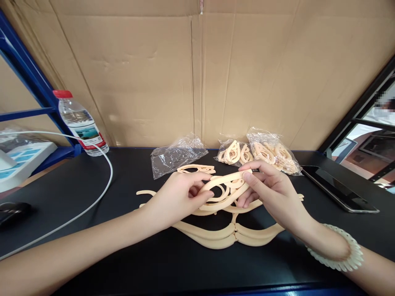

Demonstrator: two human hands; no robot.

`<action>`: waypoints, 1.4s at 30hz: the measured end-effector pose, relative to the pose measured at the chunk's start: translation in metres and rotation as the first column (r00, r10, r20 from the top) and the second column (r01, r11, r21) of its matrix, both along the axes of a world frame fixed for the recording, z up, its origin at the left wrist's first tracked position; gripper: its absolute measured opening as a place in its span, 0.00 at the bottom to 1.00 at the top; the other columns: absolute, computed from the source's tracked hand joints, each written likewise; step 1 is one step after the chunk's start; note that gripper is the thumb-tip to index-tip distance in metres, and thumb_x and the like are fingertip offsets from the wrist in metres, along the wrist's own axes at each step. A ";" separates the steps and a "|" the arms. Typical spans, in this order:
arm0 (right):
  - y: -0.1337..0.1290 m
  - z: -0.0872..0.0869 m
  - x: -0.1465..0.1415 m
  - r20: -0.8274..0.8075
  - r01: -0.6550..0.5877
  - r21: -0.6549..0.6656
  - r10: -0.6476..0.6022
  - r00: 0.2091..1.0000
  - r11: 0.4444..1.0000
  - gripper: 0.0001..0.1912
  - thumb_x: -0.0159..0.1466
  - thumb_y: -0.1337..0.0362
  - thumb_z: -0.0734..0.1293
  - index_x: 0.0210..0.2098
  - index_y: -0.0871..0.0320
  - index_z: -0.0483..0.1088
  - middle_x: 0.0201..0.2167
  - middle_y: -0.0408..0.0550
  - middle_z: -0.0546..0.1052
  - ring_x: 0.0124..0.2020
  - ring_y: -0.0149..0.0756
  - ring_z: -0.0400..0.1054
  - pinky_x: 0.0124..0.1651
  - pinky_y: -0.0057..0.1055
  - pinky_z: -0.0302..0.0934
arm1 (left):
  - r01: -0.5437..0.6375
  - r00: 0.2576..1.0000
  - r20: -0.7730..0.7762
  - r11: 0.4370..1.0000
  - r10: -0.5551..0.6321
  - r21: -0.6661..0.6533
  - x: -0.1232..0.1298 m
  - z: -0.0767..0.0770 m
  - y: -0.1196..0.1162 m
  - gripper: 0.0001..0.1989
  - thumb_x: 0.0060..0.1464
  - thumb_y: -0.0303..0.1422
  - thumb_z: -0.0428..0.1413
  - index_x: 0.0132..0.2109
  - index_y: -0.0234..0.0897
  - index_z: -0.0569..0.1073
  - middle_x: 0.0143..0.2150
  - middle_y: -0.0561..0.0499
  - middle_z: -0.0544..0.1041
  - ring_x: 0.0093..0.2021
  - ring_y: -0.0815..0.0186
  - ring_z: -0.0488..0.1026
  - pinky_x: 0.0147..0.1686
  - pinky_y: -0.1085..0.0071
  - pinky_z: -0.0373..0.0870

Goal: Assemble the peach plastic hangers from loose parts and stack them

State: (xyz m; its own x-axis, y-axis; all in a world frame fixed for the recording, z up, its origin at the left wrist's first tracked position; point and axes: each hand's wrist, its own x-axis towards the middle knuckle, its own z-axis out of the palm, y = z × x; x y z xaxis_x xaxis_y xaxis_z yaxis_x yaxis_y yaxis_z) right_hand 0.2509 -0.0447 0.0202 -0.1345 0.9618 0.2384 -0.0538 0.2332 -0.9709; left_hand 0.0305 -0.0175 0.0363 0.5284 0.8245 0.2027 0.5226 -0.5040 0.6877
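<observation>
A curved cream plastic piece (230, 178) is held up above the table between both hands. The fingers and thumb of my left hand (182, 195) pinch its left end. My right hand (274, 191) grips the right end between thumb and fingers. Below and behind it, more cream curved parts (216, 238) lie on the black table (148, 263), partly hidden by the hands. Another flat cream piece (197, 168) rests just behind my left hand.
An empty clear bag (175, 156) and two bags of cream parts (233, 152) (271, 152) lie at the back. A water bottle (84, 127), white cable (109, 172), power strip (27, 162) and black mouse (14, 211) are left. A phone (339, 189) lies right.
</observation>
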 end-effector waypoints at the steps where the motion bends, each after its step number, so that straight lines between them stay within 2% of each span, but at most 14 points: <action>1: 0.002 0.001 0.001 -0.010 -0.006 -0.013 0.005 1.000 1.000 0.12 0.65 0.56 0.68 0.41 0.57 0.67 0.19 0.40 0.77 0.20 0.32 0.76 0.24 0.22 0.71 | -0.012 0.999 0.033 1.000 0.013 -0.025 -0.001 0.003 0.002 0.11 0.56 0.34 0.55 0.44 0.37 0.78 0.23 0.56 0.74 0.24 0.70 0.71 0.26 0.76 0.70; 5: 0.019 0.007 0.008 -0.007 -0.020 -0.103 0.020 1.000 0.995 0.13 0.59 0.59 0.74 0.38 0.59 0.71 0.25 0.42 0.78 0.24 0.29 0.76 0.28 0.20 0.72 | -0.096 0.987 0.126 0.995 0.097 -0.014 -0.009 0.014 0.015 0.10 0.52 0.37 0.60 0.40 0.37 0.77 0.30 0.53 0.80 0.30 0.67 0.77 0.32 0.74 0.73; 8: 0.042 0.014 0.008 0.042 -0.048 -0.207 0.058 0.997 0.977 0.10 0.58 0.64 0.75 0.36 0.61 0.73 0.23 0.42 0.77 0.23 0.28 0.76 0.29 0.19 0.72 | -0.146 0.985 0.101 0.988 0.141 0.044 -0.016 0.016 0.031 0.11 0.52 0.39 0.60 0.37 0.37 0.78 0.31 0.52 0.81 0.31 0.66 0.77 0.31 0.74 0.72; 12: 0.080 0.022 -0.008 0.091 -0.080 -0.308 0.113 0.989 0.948 0.05 0.60 0.71 0.72 0.37 0.63 0.74 0.27 0.46 0.78 0.25 0.29 0.77 0.31 0.21 0.74 | -0.264 0.964 0.021 0.949 0.264 0.171 -0.029 0.008 0.058 0.12 0.51 0.42 0.60 0.37 0.39 0.81 0.35 0.52 0.82 0.29 0.66 0.76 0.29 0.73 0.69; 14: 0.097 0.022 -0.020 0.096 -0.067 -0.362 0.109 0.989 0.930 0.02 0.62 0.74 0.69 0.35 0.64 0.73 0.25 0.47 0.78 0.24 0.29 0.76 0.31 0.20 0.74 | -0.302 0.951 0.001 0.929 0.309 0.215 -0.037 0.003 0.071 0.13 0.50 0.42 0.60 0.37 0.39 0.81 0.37 0.52 0.82 0.30 0.66 0.76 0.30 0.73 0.69; 16: 0.110 0.018 -0.031 0.084 -0.075 -0.415 0.120 0.989 0.907 0.03 0.63 0.76 0.68 0.33 0.65 0.72 0.23 0.46 0.77 0.22 0.28 0.75 0.31 0.21 0.74 | -0.331 0.936 -0.042 0.916 0.349 0.227 -0.045 -0.003 0.081 0.13 0.49 0.42 0.60 0.36 0.39 0.82 0.35 0.51 0.82 0.31 0.64 0.76 0.30 0.72 0.69; 20: 0.124 0.008 -0.045 0.111 -0.062 -0.458 0.126 0.986 0.887 0.04 0.62 0.78 0.67 0.32 0.66 0.71 0.23 0.49 0.77 0.21 0.30 0.74 0.30 0.25 0.75 | -0.328 0.934 -0.078 0.925 0.348 0.190 -0.053 -0.013 0.091 0.12 0.48 0.41 0.61 0.34 0.37 0.81 0.30 0.50 0.82 0.31 0.63 0.77 0.31 0.71 0.71; 27: 0.127 -0.002 -0.042 0.205 0.013 -0.452 0.090 0.975 0.892 0.04 0.62 0.77 0.68 0.32 0.65 0.70 0.20 0.46 0.75 0.20 0.31 0.74 0.26 0.23 0.73 | -0.294 0.945 -0.077 0.931 0.316 0.219 -0.052 -0.033 0.101 0.12 0.49 0.41 0.61 0.33 0.37 0.80 0.30 0.49 0.81 0.30 0.63 0.76 0.31 0.72 0.69; 31: 0.128 -0.004 -0.040 0.236 0.052 -0.416 0.052 0.970 0.908 0.05 0.60 0.77 0.69 0.31 0.65 0.70 0.21 0.44 0.73 0.19 0.27 0.72 0.26 0.23 0.73 | -0.274 0.952 -0.070 0.930 0.299 0.245 -0.053 -0.035 0.102 0.13 0.52 0.42 0.59 0.34 0.37 0.80 0.32 0.48 0.82 0.33 0.62 0.76 0.34 0.71 0.69; 35: 0.124 -0.002 -0.035 0.260 0.067 -0.375 0.035 0.965 0.925 0.03 0.61 0.75 0.70 0.32 0.65 0.70 0.24 0.46 0.74 0.19 0.28 0.72 0.24 0.23 0.71 | -0.267 0.953 -0.072 0.928 0.294 0.261 -0.053 -0.024 0.098 0.13 0.54 0.40 0.56 0.36 0.36 0.80 0.33 0.49 0.82 0.34 0.62 0.76 0.36 0.71 0.69; 39: 0.106 0.009 -0.016 0.280 0.077 -0.307 0.013 0.960 0.949 0.02 0.62 0.72 0.68 0.36 0.65 0.72 0.26 0.46 0.74 0.20 0.26 0.71 0.24 0.21 0.68 | -0.280 0.945 -0.086 0.915 0.316 0.289 -0.059 -0.005 0.085 0.15 0.55 0.41 0.54 0.37 0.35 0.80 0.36 0.49 0.82 0.34 0.63 0.75 0.38 0.70 0.69; 41: 0.090 0.014 0.002 0.311 0.028 -0.225 0.045 0.949 0.974 0.05 0.61 0.68 0.70 0.37 0.64 0.74 0.28 0.45 0.74 0.22 0.24 0.69 0.25 0.19 0.66 | -0.243 0.956 -0.096 0.932 0.276 0.268 -0.065 0.006 0.071 0.16 0.55 0.42 0.54 0.40 0.35 0.80 0.39 0.49 0.82 0.34 0.64 0.75 0.37 0.71 0.70; 42: 0.081 0.016 0.013 0.343 0.005 -0.174 0.056 0.938 0.985 0.09 0.61 0.63 0.70 0.37 0.63 0.74 0.27 0.44 0.74 0.21 0.22 0.66 0.23 0.19 0.63 | -0.186 0.966 -0.134 0.955 0.221 0.231 -0.069 0.011 0.062 0.17 0.56 0.43 0.54 0.42 0.36 0.79 0.40 0.49 0.82 0.34 0.64 0.75 0.35 0.72 0.70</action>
State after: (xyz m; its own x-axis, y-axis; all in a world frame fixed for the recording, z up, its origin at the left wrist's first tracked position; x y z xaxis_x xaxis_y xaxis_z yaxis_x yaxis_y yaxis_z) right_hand 0.2643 0.0365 0.0366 -0.2040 0.9790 0.0066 0.2882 0.0665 -0.9553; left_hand -0.0382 0.0447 0.0476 0.3933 0.8638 0.3149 0.7216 -0.5023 0.4764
